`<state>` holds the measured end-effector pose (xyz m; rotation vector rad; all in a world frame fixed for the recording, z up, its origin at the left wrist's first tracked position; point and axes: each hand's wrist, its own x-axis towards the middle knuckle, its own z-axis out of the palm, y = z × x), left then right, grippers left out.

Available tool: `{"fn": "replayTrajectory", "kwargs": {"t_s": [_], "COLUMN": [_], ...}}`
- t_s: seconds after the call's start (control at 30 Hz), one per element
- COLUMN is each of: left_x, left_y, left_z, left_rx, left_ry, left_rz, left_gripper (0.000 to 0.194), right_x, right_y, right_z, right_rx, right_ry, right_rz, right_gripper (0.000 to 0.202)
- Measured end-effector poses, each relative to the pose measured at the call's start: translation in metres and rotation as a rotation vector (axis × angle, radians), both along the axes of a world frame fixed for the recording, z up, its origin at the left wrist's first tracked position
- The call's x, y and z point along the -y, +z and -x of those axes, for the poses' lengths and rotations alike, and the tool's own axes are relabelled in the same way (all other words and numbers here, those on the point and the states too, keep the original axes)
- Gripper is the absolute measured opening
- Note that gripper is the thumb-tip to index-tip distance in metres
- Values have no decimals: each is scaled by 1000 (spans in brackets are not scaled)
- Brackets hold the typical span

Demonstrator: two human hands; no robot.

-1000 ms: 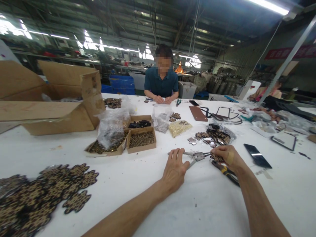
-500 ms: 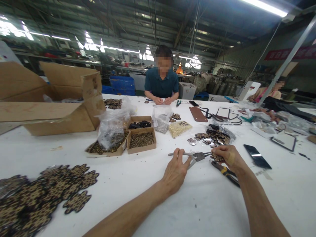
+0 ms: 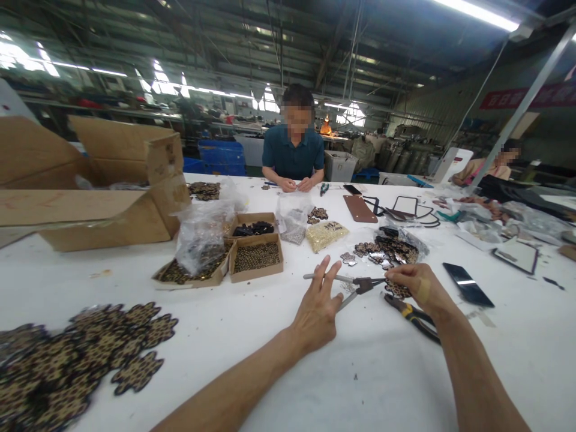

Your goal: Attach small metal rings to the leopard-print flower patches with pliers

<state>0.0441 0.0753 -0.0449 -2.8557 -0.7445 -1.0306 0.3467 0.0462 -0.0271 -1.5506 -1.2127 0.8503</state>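
My left hand [image 3: 318, 303] is wrapped on the grey handles of long-nosed pliers [image 3: 363, 284], its index and middle fingers stretched over one handle. The pliers point right, their jaw tips meeting the fingertips of my right hand [image 3: 416, 286]. Pinched in my right hand is a leopard-print flower patch [image 3: 396, 290], partly hidden by the fingers. Whatever small part sits at the jaw tips is too tiny to make out. Beneath my right wrist lie black and yellow pliers [image 3: 411, 315] on the white table [image 3: 360, 384].
Leopard patches [image 3: 81, 354] are heaped at the left. Boxes of small metal parts [image 3: 256, 258], a large carton [image 3: 112, 216] and a bag of beads [image 3: 327, 236] stand further back. A phone [image 3: 468, 284] lies right. Across the table a person [image 3: 293, 147] works with both hands.
The fingers of my left hand have spread and risen a little, and the pliers' handles stand slightly wider apart. My right hand has hardly moved.
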Motion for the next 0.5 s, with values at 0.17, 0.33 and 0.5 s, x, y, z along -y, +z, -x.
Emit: {"fn": "replayTrajectory", "kwargs": {"t_s": [0.17,0.33,0.5], "left_x": [3,-8,-14], "left_y": [9,11,15], "left_z": [2,7,12], "left_rx": [-34,-46,-144], "left_ry": [3,-1,-65], "left_rz": [23,57,93], "left_gripper": [46,43,23], "right_x": [1,2,2], "right_y": [0,1,1], "right_z": [3,-4,-17], "right_rx": [11,-91,-231], "right_ry": [40,5,-150], "right_rz": [32,25,-45], "right_gripper": [31,34,41]}}
